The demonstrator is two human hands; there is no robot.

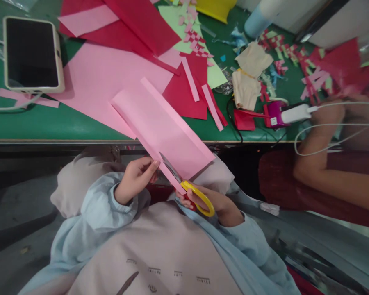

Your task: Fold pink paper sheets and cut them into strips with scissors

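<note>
My left hand [139, 176] pinches the near edge of a folded pink sheet of paper [169, 127], thumb on top. The sheet reaches from the tabletop out over its front edge, above my lap. In my right hand [207, 198] are scissors [199, 200] with a yellow handle and some red at the grip. Their blades lie along the sheet's near side, and a narrow pink strip [174, 178] runs beside them on the left. Part of my right-hand fingers is hidden behind the handle and the paper.
On the green table [64, 131] lie pink and red sheets, loose strips and woven paper pieces [197, 43]. A phone [32, 53] with a cable rests at the left. To the right, a white charger [295, 114] sits in a purple socket, beside a co-worker's arm [335, 176].
</note>
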